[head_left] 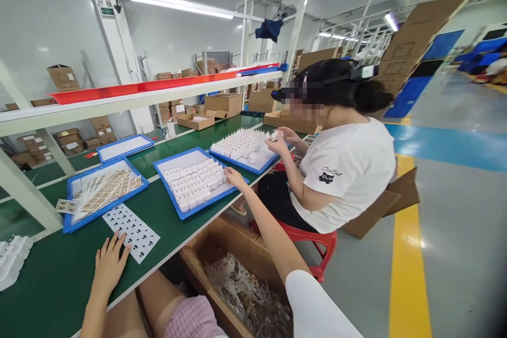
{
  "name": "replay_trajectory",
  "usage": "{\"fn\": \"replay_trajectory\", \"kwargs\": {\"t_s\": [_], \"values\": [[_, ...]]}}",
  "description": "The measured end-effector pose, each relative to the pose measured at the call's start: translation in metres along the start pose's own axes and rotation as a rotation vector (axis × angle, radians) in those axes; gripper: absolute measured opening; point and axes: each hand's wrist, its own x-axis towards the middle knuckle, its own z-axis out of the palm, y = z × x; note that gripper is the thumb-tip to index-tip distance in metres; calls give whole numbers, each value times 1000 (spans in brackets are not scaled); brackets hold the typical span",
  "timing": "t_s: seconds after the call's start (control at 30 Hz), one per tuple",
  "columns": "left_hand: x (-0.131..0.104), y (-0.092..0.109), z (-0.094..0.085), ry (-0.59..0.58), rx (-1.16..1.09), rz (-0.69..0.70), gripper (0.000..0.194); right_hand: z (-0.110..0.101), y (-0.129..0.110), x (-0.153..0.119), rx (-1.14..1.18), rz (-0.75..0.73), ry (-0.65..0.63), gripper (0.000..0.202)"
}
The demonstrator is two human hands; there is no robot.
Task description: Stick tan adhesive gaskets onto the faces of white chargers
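My left hand [109,264] lies with its fingers spread on the near end of a white sheet [138,240] printed with small black marks. My right hand [236,177] reaches to the right side of a blue-rimmed tray [182,215]. Its thumb and fingers are pinched at the end of the rows of small white tea lights [194,185], which have pointed tips. The fingers seem closed on one of them, mostly hidden by the hand. Left of that tray, another blue-rimmed tray [73,228] bears overlapping strips of tan-and-white labels [105,190].
On my right a co-worker [348,163] sits on a red stool [327,245], handling a white piece over a third tray [259,171] of tea lights. A cardboard box [198,274] of scrap sheets stands below the table edge. White molded packaging [13,259] lies far left.
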Motion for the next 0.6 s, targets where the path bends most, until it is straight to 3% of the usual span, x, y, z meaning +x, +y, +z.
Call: {"fn": "replay_trajectory", "kwargs": {"t_s": [0.2,0.6], "values": [[-2,7,-7,-12,13,-5,58,-8,8,-3,-50,-18,-68,41],[-18,19,-24,2,-54,52,52,3,-3,-32,-236,-132,24,41]]}}
